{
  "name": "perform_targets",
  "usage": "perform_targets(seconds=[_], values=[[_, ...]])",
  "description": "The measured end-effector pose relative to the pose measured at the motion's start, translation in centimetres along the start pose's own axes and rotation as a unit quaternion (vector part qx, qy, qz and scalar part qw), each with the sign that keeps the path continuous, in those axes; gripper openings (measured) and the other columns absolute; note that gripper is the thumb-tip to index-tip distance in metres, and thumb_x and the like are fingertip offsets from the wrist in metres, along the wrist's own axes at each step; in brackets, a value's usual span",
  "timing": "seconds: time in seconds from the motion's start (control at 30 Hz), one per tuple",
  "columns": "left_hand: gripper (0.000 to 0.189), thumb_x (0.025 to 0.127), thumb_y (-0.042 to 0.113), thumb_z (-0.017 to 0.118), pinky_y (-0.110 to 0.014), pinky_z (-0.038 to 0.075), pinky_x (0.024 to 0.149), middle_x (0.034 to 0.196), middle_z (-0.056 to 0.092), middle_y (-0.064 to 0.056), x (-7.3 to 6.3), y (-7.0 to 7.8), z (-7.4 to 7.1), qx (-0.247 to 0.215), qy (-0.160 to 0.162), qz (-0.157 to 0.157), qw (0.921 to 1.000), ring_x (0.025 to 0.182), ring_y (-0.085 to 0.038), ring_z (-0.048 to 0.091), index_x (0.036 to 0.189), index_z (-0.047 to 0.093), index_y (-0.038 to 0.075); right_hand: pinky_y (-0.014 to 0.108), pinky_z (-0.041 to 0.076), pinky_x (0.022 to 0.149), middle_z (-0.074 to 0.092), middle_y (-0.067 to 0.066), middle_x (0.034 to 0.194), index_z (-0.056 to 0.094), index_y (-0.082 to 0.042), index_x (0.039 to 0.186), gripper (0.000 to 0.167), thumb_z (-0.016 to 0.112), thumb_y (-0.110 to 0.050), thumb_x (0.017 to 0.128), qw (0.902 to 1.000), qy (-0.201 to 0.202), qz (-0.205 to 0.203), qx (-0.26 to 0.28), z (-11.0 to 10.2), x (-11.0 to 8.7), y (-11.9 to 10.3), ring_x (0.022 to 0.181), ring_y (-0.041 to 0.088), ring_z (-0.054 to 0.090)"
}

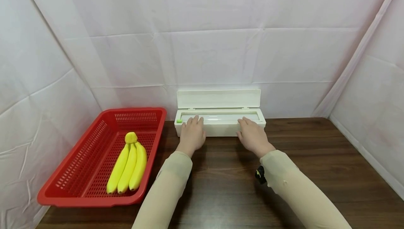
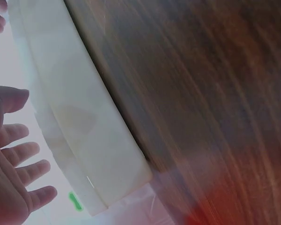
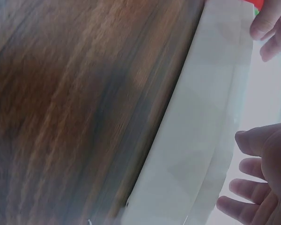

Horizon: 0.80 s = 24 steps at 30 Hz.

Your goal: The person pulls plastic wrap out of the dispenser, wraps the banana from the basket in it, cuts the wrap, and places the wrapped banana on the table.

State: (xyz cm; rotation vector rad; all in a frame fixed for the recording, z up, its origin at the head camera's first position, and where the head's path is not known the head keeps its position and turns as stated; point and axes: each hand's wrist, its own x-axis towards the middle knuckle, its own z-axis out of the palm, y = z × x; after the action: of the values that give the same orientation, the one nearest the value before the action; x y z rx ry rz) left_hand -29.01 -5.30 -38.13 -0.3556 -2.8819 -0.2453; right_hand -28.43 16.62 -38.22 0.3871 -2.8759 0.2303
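Observation:
A long white cling film dispenser box (image 1: 221, 130) stands at the back of the table, its hinged lid (image 1: 219, 99) raised. Clear film (image 1: 217, 117) shows inside, and a small green slider (image 1: 179, 121) sits at the left end. Over the front left part of the box reaches my left hand (image 1: 193, 134), fingers spread and slightly bent. My right hand (image 1: 252, 136) is at the front right part, also with loose fingers. Both wrist views show the left hand (image 2: 14, 164) and right hand (image 3: 264, 173) holding nothing; whether the fingertips touch the film cannot be told.
To the left is a red plastic basket (image 1: 79, 152) with a bunch of three yellow bananas (image 1: 129, 166) in it. A dark wood table (image 1: 217, 187) lies under everything. White cloth walls (image 1: 208, 57) enclose the back and sides.

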Motion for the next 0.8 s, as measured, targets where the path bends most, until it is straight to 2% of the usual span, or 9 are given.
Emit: perform_targets(seconds=[0.2,0.43,0.63,0.8], values=[[0.050,0.096,0.024,0.052,-0.055,0.027,0.110,0.149,0.038,-0.009,0.9,-0.2,0.3,0.003,-0.021,-0.005,0.9998,0.136,-0.030,0.037,0.142,0.041,0.009,0.060,0.035,0.102,0.043,0.022,0.143,0.044,0.002,0.137,0.047,0.051,-0.022,0.097,0.9998,-0.017,0.013,0.001,0.2,0.7,0.5,0.128,0.041,0.044],[0.045,0.098,0.021,0.046,-0.055,0.026,0.111,0.148,0.040,-0.008,1.5,-0.5,0.3,0.004,-0.036,-0.012,0.9993,0.135,-0.030,0.038,0.142,0.042,0.010,0.062,0.034,0.101,0.046,0.021,0.141,0.046,0.000,0.136,0.045,0.049,-0.021,0.097,0.9998,-0.014,0.015,-0.007,0.1,1.2,0.9,0.128,0.039,0.045],[0.042,0.097,0.019,0.048,-0.053,0.031,0.108,0.140,0.048,-0.008,1.9,-0.5,0.3,0.008,-0.034,-0.007,0.9994,0.129,-0.029,0.044,0.138,0.047,0.010,0.065,0.027,0.105,0.049,0.019,0.139,0.048,-0.002,0.136,0.041,0.043,-0.019,0.098,0.9996,-0.017,0.020,-0.003,-0.1,1.6,1.5,0.127,0.039,0.045],[0.038,0.096,0.017,0.051,-0.048,0.039,0.100,0.134,0.053,-0.007,2.2,-0.6,0.1,0.020,-0.029,0.000,0.9994,0.123,-0.027,0.049,0.133,0.051,0.010,0.065,0.027,0.104,0.056,0.020,0.131,0.050,-0.003,0.134,0.039,0.041,-0.016,0.098,0.9997,-0.021,0.008,-0.011,-0.1,1.9,2.1,0.121,0.039,0.051]])
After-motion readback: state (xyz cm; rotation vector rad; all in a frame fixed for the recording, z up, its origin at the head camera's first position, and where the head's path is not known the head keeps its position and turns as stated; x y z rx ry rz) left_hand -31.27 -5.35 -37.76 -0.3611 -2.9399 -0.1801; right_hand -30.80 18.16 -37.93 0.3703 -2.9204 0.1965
